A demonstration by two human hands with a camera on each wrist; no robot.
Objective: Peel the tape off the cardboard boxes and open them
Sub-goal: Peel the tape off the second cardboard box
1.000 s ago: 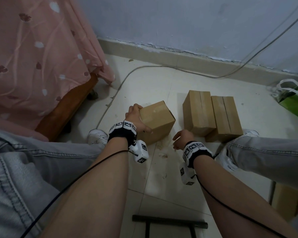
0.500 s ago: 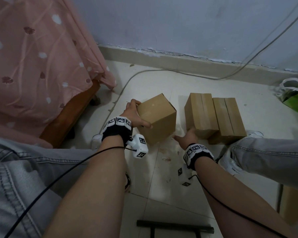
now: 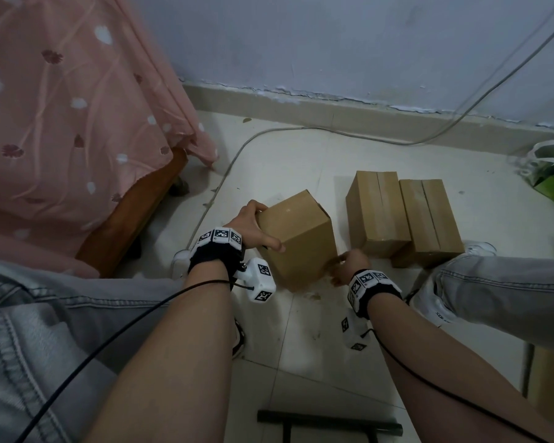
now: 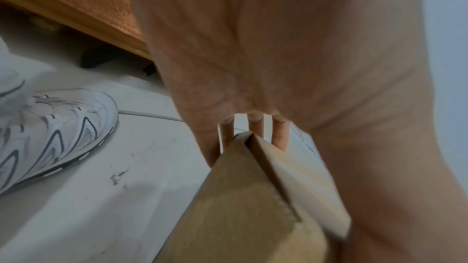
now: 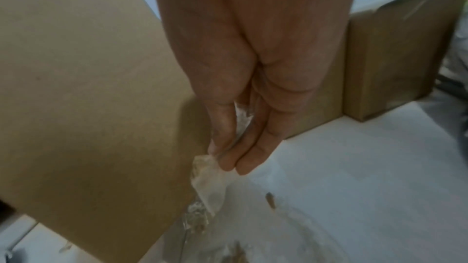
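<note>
Tipped upright since a second ago, the box (image 3: 296,238) stands gripped by the left hand (image 3: 250,228); beside its lower corner, the right hand (image 5: 243,107) pinches clear tape (image 5: 206,185) (peeling is under way).

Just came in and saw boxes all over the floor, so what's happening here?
A person sitting over the tiled floor is untaping cardboard boxes. Their left hand grips the near box, tipped up on end, while the right hand pinches a strip of clear tape at its lower corner. Two more boxes lie side by side behind it, closed, tape still along their seams.
</note>
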